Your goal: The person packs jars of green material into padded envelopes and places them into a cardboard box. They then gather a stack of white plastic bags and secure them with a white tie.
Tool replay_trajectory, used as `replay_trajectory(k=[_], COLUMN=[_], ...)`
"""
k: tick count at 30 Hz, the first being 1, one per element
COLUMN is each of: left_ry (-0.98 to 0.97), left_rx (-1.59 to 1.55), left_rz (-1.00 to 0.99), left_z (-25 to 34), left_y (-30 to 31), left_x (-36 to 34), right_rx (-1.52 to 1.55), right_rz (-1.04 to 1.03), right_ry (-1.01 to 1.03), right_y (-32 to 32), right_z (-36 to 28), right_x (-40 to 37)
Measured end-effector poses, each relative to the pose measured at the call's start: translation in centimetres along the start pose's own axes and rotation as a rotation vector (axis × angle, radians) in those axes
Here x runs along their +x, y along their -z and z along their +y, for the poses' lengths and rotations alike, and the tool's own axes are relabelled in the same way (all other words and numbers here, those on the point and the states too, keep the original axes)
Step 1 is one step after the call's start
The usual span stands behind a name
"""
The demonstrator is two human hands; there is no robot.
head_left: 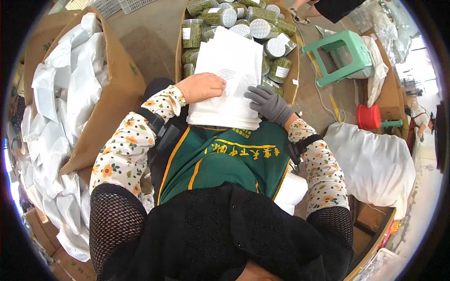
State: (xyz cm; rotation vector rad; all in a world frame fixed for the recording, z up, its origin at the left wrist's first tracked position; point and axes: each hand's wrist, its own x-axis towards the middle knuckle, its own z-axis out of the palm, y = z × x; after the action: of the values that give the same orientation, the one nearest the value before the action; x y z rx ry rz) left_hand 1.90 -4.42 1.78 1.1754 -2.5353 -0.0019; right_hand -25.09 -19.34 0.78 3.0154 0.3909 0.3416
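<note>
A stack of white paper-like sheets or bags (229, 61) lies across the green apron (225, 159) and the near edge of a box of jars. My left hand (202, 87), bare, rests flat on the stack's left side with its fingers stretched to the right. On the right edge of the stack lies my right hand (270, 103), in a grey glove, its fingers spread a little and touching the sheets. Faint print shows through the top sheet between the hands. Lidded jars with green contents (262, 29) fill the box (293, 70) beyond the stack.
At the left, a large cardboard box (117, 61) holds white packages (70, 51). To the right are a green stool (347, 56), a red stool (369, 117) and a full white sack (370, 159). Another person's legs (311, 10) show at the top right.
</note>
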Motion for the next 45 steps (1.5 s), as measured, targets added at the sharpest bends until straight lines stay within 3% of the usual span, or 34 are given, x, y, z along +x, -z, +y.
replay_trajectory(k=[1, 4, 9, 12, 15, 18, 19, 22, 24, 25, 26, 27, 29, 34, 35, 39, 41, 42, 43, 44, 45], left_ry=[-0.027, 0.049, 0.427, 0.607, 0.765, 1.032, 1.093, 1.154, 1.064, 1.223, 1.196, 1.176, 1.171, 1.2, 1.19, 1.152, 1.133, 1.086, 1.039, 0.79, 0.806], left_rx=[-0.076, -0.163, -0.622, -0.727, -0.715, -0.748, -0.729, -0.631, -0.501, -0.599, -0.628, -0.674, -0.749, -1.186, -1.127, -1.198, -1.211, -1.423, -1.629, -1.778, -1.944], left_rz=[0.069, 0.032, 0.262, 0.378, 0.513, 0.536, 0.517, 0.496, 0.523, 0.318, 0.42, 0.404, 0.466, 0.387, 0.35, 0.382, 0.404, 0.421, 0.463, 0.506, 0.52], left_z=[-0.5, -1.2, -0.9, 0.1, 0.7, 1.0, 0.8, -0.2, -1.2, -3.0, -4.2, -3.2, -4.5, -3.7, -3.5, -3.2, -2.3, -1.3, -0.5, 0.2, 0.7], left_y=[-0.2, -0.3, 0.5, 1.5, 0.5, -0.4, -1.2, -3.6, -4.8, -5.9, -8.6, -5.5, -8.1, -3.6, -3.3, -3.0, -1.6, -0.7, -0.1, 0.2, 0.1], left_x=[-0.1, -0.6, -0.7, -0.6, -0.8, -0.6, -0.7, -1.8, -2.1, -3.0, -4.0, -2.5, -3.8, -2.6, -2.7, -3.4, -3.5, -3.6, -3.7, -3.1, -3.1], right_rx=[0.016, 0.069, 0.313, 0.748, 1.232, 1.067, 1.107, 0.847, 0.471, 0.549, 0.584, 0.592, 0.77, 1.184, 1.214, 1.183, 0.929, 0.825, 0.482, 0.481, 0.595], right_rz=[-0.001, 0.008, 0.176, 0.302, 0.638, 0.461, 0.55, 0.378, -0.055, -0.118, 0.099, 0.121, 0.256, 0.18, 0.395, 0.533, 0.678, 0.731, 0.67, 0.509, 0.54], right_ry=[-0.013, -0.05, -0.193, -0.578, -1.081, -1.321, -1.315, -1.334, -1.184, -1.22, -0.995, -1.126, -1.286, -1.495, -1.352, -1.143, -1.008, -0.932, -0.756, -0.861, -0.851], right_y=[0.0, 0.3, 1.7, 1.5, 0.5, -2.4, -5.3, -6.6, -8.2, -7.6, -8.2, -7.5, -6.6, -3.2, -4.3, 0.4, 3.7, 4.3, -0.2, 0.7, 1.0], right_z=[-0.1, -0.2, 0.1, -0.7, -1.7, -1.6, -1.9, -2.1, -0.3, -0.1, -0.2, -0.3, -1.4, -0.2, -0.3, -1.2, -2.3, -2.8, -0.9, -0.8, -0.3], right_x=[-0.1, -0.1, 0.7, 0.5, 1.2, 1.1, 1.0, 2.7, 2.2, 2.5, 1.4, 2.1, 3.2, 4.9, 5.0, 7.7, 9.0, 9.4, 7.6, 7.2, 7.1])
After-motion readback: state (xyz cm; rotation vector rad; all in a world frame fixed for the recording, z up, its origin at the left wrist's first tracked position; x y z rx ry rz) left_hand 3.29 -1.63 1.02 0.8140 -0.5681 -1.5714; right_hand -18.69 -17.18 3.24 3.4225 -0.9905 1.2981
